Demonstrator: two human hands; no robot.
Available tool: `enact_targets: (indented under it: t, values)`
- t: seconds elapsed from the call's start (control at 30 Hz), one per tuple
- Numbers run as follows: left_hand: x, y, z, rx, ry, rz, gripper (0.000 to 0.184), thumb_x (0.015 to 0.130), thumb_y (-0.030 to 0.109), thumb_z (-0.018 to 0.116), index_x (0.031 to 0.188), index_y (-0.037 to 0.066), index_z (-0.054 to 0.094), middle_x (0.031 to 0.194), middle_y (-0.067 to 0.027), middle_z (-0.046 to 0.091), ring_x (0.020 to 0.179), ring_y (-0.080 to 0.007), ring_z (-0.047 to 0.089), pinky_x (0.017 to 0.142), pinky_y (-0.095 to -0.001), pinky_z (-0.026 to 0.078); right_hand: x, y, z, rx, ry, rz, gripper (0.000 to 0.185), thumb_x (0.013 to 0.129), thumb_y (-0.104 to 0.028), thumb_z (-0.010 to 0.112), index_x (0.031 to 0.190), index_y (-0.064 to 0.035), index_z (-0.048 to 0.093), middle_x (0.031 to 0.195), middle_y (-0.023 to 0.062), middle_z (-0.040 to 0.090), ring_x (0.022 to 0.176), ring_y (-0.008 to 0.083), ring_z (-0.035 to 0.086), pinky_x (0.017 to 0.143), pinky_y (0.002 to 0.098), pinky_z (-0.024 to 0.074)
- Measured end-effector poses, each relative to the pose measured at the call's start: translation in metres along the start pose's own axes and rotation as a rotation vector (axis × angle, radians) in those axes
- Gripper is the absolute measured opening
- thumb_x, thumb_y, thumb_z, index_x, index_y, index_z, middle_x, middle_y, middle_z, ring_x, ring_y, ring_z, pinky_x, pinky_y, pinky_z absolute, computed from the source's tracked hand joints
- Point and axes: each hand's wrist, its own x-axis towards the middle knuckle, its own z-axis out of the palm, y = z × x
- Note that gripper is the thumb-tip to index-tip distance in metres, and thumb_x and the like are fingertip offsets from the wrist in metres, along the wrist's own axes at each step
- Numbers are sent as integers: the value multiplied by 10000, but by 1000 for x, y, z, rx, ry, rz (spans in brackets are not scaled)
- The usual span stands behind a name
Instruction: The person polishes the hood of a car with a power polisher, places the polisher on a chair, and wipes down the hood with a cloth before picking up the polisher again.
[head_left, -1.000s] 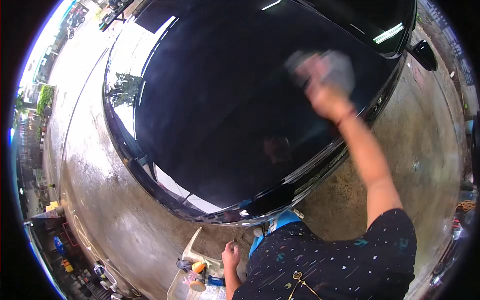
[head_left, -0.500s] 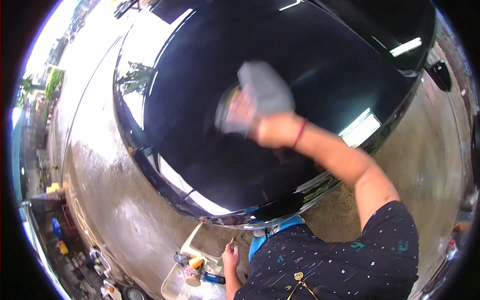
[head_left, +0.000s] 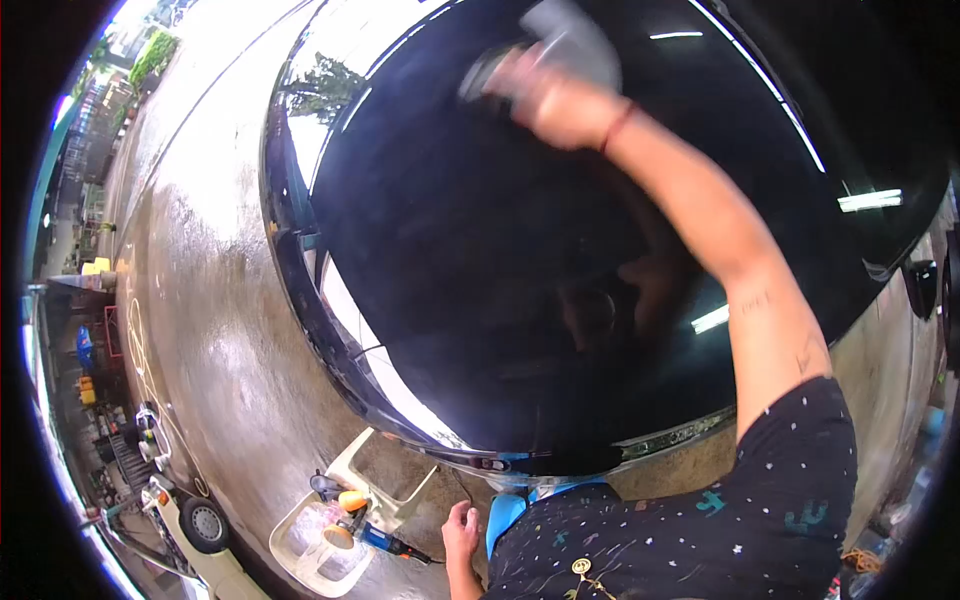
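My right hand is closed on a grey cloth, pressed to the far part of a glossy black car hood. Motion blurs the cloth, and folds of it show on both sides of the fingers. Low beside my body hangs my left hand, its fingers curled in. Whether anything lies inside them is hidden. Nearest to it are a cream plastic chair and a blue and orange power polisher resting on that chair.
Wet concrete floor runs along the left of the car. A cream vehicle with a dark tyre is at the lower left, near a loose pale hose. The car's side mirror sticks out at the right.
My right hand and the cloth have moved farther across the hood, away from my body, with the arm stretched out. The camera view has shifted. My left hand stays low.
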Motion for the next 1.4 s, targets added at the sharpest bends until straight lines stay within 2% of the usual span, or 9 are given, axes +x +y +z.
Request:
enact_targets:
  t: [0.1,0.2,0.23,0.5,0.67,0.77,0.8,1.1,1.4]
  values:
    - [-9,-38,1,61,78,1,335,932,276,653,1162,34,678,960,-200,739,882,-291,734,815,-382,566,56,146,-22,-465,-39,554,672,1008,-550,276,1447,-92,497,1538,233,397,1461,430,273,1203,464,232]
    - [-10,-73,5,-31,117,-125,334,927,277,659,1148,28,685,957,-188,741,887,-293,734,826,-378,563,98,-13,-60,14,-141,733,516,1018,-376,286,1345,-113,585,1481,148,501,1392,374,415,1131,476,330]
    - [-10,-74,7,-27,108,-132,334,927,277,659,1148,28,685,957,-188,741,887,-293,734,826,-378,563,104,18,30,-53,254,395,456,902,-383,593,1224,-63,639,1262,223,620,1208,350,565,1056,471,425]
    - [25,-32,12,-191,18,-93,292,954,164,605,1172,-27,644,858,-124,724,630,-157,686,625,-301,557,24,-163,136,372,-181,-660,434,893,-280,570,1315,-177,595,1373,111,565,1317,309,502,1152,433,365]
    - [-5,-118,16,-195,9,-177,275,949,150,607,1144,-41,640,812,-113,701,636,-154,672,609,-307,556,102,15,-42,74,-53,606,402,924,-252,522,1287,-117,628,1129,205,709,1056,353,686,926,428,546]
    - [-15,-135,8,-247,73,-262,271,946,157,619,1139,-31,649,821,-119,707,653,-155,675,621,-315,564,146,46,18,-36,44,799,600,1001,-447,345,1539,-184,365,1622,174,278,1515,379,182,1200,546,178]
    - [-20,-136,5,-324,77,-364,270,945,163,625,1140,-22,654,831,-124,714,668,-157,681,630,-320,568,156,28,60,-99,296,580,510,928,-423,479,1220,-47,661,1338,204,608,1278,351,541,1107,462,391]
    - [28,-87,-12,-195,48,-11,277,961,186,623,1169,5,655,835,-128,720,639,-170,677,558,-316,553,-77,-307,133,203,-214,-357,511,871,-367,555,1353,-213,624,1557,90,426,1501,319,273,1246,508,135]
    - [-21,-102,-10,29,-7,59,277,963,178,619,1151,-21,654,828,-130,721,619,-176,679,550,-319,552,-268,46,-130,-437,340,1174,702,994,-460,406,1507,15,345,1531,269,384,1469,421,279,1209,507,198]
